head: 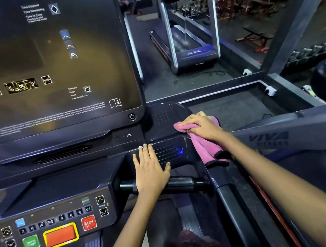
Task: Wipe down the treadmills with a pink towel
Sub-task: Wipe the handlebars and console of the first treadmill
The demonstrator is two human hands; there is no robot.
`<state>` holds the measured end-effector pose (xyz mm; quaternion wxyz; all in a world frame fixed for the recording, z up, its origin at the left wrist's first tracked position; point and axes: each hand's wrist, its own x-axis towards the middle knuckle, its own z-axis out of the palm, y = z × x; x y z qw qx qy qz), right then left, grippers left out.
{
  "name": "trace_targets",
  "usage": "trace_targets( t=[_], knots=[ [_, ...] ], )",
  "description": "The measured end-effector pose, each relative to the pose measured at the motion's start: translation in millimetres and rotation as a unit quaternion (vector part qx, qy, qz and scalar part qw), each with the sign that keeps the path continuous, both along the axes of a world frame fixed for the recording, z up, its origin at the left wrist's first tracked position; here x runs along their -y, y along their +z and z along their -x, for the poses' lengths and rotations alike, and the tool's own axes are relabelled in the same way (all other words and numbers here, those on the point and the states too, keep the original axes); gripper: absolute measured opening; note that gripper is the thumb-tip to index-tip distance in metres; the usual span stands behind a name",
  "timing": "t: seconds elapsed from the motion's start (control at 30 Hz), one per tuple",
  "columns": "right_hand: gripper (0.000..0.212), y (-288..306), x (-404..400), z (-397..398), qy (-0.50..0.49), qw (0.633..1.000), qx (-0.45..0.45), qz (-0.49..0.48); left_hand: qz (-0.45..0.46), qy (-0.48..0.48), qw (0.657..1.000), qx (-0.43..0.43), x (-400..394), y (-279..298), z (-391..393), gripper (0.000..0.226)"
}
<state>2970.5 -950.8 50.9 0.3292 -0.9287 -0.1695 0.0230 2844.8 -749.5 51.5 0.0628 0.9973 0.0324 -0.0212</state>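
Close to the camera sit the control buttons (pixel 55 227), among them a red stop key (pixel 89 222). Beyond them, the left hand (pixel 151 168) lies flat with straight fingers on the vented panel (pixel 168 152), holding nothing. Farther on, the right hand (pixel 201 127) grips the pink towel (pixel 204 145) against the console corner. I think its hanging end could catch on the side rail (pixel 230 192), or a forearm could press a key by mistake.

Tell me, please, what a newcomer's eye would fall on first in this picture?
Probably the pink towel, bright against the dark treadmill console, pressed down at centre right by the right hand. Next, the left hand lying flat by the vent, and the orange button and red STOP button at lower left.
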Motion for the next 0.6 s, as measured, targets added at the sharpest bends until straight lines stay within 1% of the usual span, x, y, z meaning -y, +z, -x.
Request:
trace_targets(
  t=[0.1,0.2,0.3,0.33,0.43,0.5,0.6],
  knots=[
    [0.034,1,-1,19,0.013,0.999,-0.001,0.031,-0.002,-0.001,1.0,0.002,0,0,0,0.081],
    [0.033,1,-4,36,0.042,0.994,0.033,0.092,-0.002,-0.002,1.0,0.002,0,-1,0,0.081],
    [0.037,0,-1,36,0.045,0.994,0.037,0.092,-0.001,-0.001,1.0,0.005,0,-1,0,0.081],
    [0.037,1,0,35,0.026,0.996,0.041,0.08,0.0,-0.001,1.0,0.006,-1,0,0,0.081],
    [0.031,1,-4,30,-0.085,0.993,0.046,0.061,0.007,-0.001,1.0,0.005,-1,0,0,0.082],
    [0.031,2,-11,27,-0.123,0.988,0.045,0.082,0.01,-0.001,1.0,0.007,-1,0,0,0.082],
    [0.033,5,-24,19,-0.153,0.978,0.042,0.138,0.009,-0.003,1.0,0.008,-1,-2,0,0.082]
  ],
)
